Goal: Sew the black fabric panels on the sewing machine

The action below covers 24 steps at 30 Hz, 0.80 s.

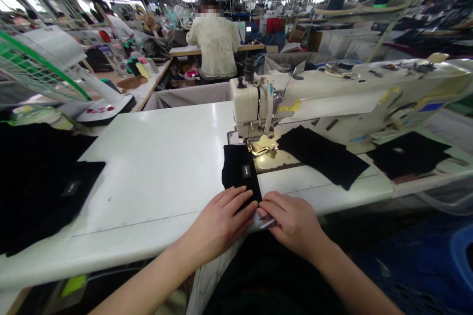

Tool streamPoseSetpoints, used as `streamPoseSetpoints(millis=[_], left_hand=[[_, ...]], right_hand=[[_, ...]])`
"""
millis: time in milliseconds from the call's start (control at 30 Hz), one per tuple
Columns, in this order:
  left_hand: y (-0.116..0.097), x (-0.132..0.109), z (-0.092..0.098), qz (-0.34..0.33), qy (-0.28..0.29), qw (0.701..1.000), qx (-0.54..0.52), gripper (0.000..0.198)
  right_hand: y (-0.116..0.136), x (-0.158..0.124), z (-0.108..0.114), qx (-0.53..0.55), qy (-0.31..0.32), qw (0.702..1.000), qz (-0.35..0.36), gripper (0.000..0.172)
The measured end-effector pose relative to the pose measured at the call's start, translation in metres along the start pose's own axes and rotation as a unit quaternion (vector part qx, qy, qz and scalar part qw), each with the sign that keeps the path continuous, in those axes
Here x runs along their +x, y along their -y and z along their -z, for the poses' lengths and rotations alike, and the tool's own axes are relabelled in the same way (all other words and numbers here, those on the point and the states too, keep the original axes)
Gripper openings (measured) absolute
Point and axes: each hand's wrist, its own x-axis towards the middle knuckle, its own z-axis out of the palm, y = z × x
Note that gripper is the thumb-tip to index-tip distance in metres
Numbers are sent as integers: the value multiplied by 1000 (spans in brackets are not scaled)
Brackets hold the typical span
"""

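Factory sewing surface (148,182) under a black cloth strip (240,170), its labelled end lying just beside the presser foot (262,149).
Its near end sits under the left hand (218,221), fingers spread and pressed flat, keeping the cloth straight; the right hand (291,224) lies beside it, fingers pressed together over a small white strip (266,222) at the cloth's edge, though a pinch cannot be confirmed.

Black fabric piece (239,170) with small pale label (246,171), white table (148,167), cream sewing machine (247,103)
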Motion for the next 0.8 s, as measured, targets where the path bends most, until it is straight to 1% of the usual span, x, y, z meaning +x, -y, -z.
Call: streamPoseSetpoints(millis=[200, 367, 600, 800], left_hand=[[7, 7, -2, -4, -8, 1000, 10, 30], [14, 12, -1, -4, 11, 1000, 20, 33], [28, 21, 2, 0, 41, 999, 23, 37], [44, 29, 1, -4, 40, 999, 17, 37]], right_hand=[[-7, 6, -2, -4, 4, 1000, -10, 30], [-14, 14, -3, -22, 16, 1000, -17, 28], [-24, 27, -6, -48, 19, 999, -7, 22], [-30, 40, -5, -76, 53, 996, -16, 14]])
